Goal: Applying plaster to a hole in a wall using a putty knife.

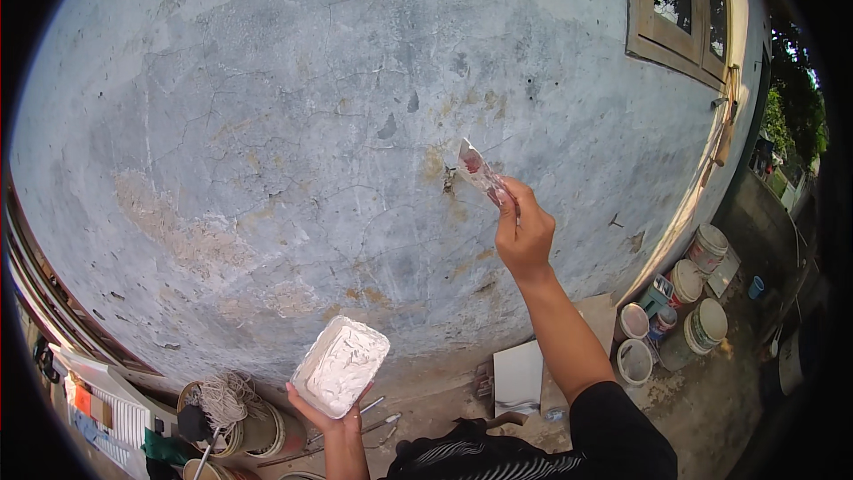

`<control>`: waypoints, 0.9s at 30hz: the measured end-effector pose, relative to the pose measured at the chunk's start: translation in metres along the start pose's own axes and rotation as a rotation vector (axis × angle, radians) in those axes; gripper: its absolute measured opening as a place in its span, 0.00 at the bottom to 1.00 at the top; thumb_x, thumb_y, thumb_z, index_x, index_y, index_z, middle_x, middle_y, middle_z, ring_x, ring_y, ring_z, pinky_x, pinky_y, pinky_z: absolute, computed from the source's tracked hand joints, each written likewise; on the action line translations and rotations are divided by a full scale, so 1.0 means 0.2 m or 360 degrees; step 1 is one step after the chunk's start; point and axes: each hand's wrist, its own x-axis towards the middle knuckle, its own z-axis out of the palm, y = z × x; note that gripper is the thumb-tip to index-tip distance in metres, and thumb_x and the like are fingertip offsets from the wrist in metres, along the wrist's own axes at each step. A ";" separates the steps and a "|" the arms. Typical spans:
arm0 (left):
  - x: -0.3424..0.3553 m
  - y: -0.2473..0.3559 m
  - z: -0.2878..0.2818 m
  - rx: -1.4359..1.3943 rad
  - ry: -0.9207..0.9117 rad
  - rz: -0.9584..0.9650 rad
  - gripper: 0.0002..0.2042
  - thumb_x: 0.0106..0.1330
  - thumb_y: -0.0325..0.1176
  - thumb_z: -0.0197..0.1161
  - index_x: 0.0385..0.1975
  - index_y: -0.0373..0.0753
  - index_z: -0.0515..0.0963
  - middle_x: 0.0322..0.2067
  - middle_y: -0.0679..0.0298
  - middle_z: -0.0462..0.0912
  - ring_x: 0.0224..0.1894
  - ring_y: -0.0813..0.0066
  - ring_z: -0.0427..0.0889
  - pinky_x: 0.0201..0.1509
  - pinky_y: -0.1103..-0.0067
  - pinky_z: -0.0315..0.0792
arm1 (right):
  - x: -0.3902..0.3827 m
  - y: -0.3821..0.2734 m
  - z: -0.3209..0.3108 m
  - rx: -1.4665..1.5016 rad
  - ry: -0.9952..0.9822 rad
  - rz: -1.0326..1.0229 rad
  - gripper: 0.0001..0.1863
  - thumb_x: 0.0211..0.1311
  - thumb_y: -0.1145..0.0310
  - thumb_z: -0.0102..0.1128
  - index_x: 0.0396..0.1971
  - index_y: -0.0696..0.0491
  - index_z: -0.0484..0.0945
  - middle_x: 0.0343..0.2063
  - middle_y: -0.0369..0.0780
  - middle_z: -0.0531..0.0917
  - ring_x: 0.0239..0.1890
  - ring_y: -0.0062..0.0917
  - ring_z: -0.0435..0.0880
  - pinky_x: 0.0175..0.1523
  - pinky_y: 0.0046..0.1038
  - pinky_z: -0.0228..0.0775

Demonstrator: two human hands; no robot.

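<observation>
My left hand holds a small rectangular tub from below, near the foot of the wall. Smeared white paste fills much of it. Raised in front of the cracked blue-grey wall, my right hand is closed round the handle of a putty knife. Its blade points up and left, with white paste and a reddish patch on it. Just left of the blade is a dark broken hole in the plaster. Whether the blade touches the wall I cannot tell.
A wooden-framed window is at the upper right. Several paint buckets stand on the ground at right. A white panel leans by the wall's foot. At lower left are a string mop head, more buckets and a white slatted panel.
</observation>
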 end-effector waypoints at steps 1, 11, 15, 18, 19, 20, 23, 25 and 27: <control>0.01 0.01 0.01 -0.0014 -0.0007 -0.0013 0.45 0.63 0.72 0.39 0.70 0.41 0.60 0.62 0.50 0.74 0.51 0.42 0.83 0.31 0.47 0.85 | 0.00 0.00 0.02 -0.0008 0.0003 -0.0004 0.09 0.68 0.80 0.56 0.45 0.60 0.79 0.34 0.46 0.87 0.31 0.32 0.88 0.36 0.27 0.78; 0.20 0.09 0.02 0.0006 -0.0063 -0.0129 0.44 0.63 0.72 0.39 0.70 0.42 0.61 0.62 0.51 0.75 0.51 0.42 0.83 0.30 0.47 0.84 | 0.00 -0.02 0.04 -0.0212 0.0073 0.0059 0.09 0.68 0.79 0.55 0.46 0.60 0.78 0.33 0.46 0.86 0.31 0.29 0.88 0.36 0.25 0.77; 0.30 0.13 0.00 -0.0024 -0.0103 -0.0155 0.44 0.63 0.72 0.39 0.70 0.42 0.61 0.62 0.52 0.75 0.51 0.43 0.83 0.31 0.47 0.84 | 0.04 -0.10 0.02 -0.0159 0.0136 0.0149 0.09 0.67 0.79 0.56 0.46 0.58 0.79 0.33 0.47 0.87 0.31 0.37 0.88 0.34 0.28 0.78; 0.36 0.15 -0.01 -0.0026 -0.0066 -0.0173 0.44 0.63 0.72 0.39 0.70 0.43 0.62 0.62 0.52 0.75 0.51 0.43 0.83 0.31 0.47 0.84 | 0.03 -0.09 0.06 -0.0295 -0.0005 0.0045 0.08 0.68 0.79 0.56 0.45 0.59 0.79 0.32 0.45 0.86 0.29 0.28 0.87 0.34 0.24 0.76; 0.37 0.15 0.00 -0.0014 -0.0071 -0.0198 0.44 0.63 0.72 0.39 0.70 0.43 0.62 0.62 0.52 0.75 0.51 0.43 0.83 0.31 0.46 0.83 | 0.03 -0.08 0.06 -0.0334 -0.0051 -0.0007 0.08 0.68 0.80 0.56 0.45 0.59 0.79 0.32 0.45 0.86 0.29 0.27 0.87 0.34 0.24 0.76; 0.38 0.15 0.00 -0.0002 -0.0076 -0.0222 0.44 0.63 0.72 0.39 0.70 0.43 0.62 0.61 0.52 0.75 0.51 0.42 0.83 0.31 0.46 0.83 | 0.02 -0.08 0.07 -0.0372 -0.0096 -0.0059 0.08 0.68 0.80 0.56 0.44 0.59 0.79 0.32 0.45 0.86 0.29 0.27 0.87 0.34 0.24 0.77; 0.41 0.15 -0.02 -0.0063 -0.0166 -0.0246 0.44 0.62 0.73 0.39 0.69 0.43 0.63 0.61 0.52 0.76 0.51 0.42 0.83 0.31 0.45 0.83 | 0.02 -0.08 0.08 -0.0426 -0.0018 -0.0090 0.08 0.68 0.80 0.56 0.44 0.59 0.79 0.32 0.44 0.86 0.30 0.27 0.88 0.35 0.24 0.77; 0.43 0.17 -0.05 -0.0051 -0.0152 -0.0279 0.44 0.62 0.73 0.38 0.69 0.43 0.62 0.61 0.52 0.76 0.50 0.42 0.83 0.31 0.45 0.83 | 0.01 -0.10 0.08 -0.0500 -0.0029 -0.0088 0.08 0.68 0.80 0.56 0.44 0.59 0.79 0.32 0.44 0.86 0.30 0.27 0.88 0.35 0.24 0.77; 0.47 0.19 -0.10 -0.0042 -0.0143 -0.0312 0.45 0.62 0.73 0.38 0.70 0.42 0.62 0.60 0.52 0.76 0.50 0.42 0.83 0.31 0.45 0.83 | 0.01 -0.14 0.03 -0.0428 0.0044 0.0088 0.08 0.69 0.80 0.55 0.44 0.59 0.79 0.32 0.44 0.86 0.30 0.27 0.87 0.35 0.23 0.77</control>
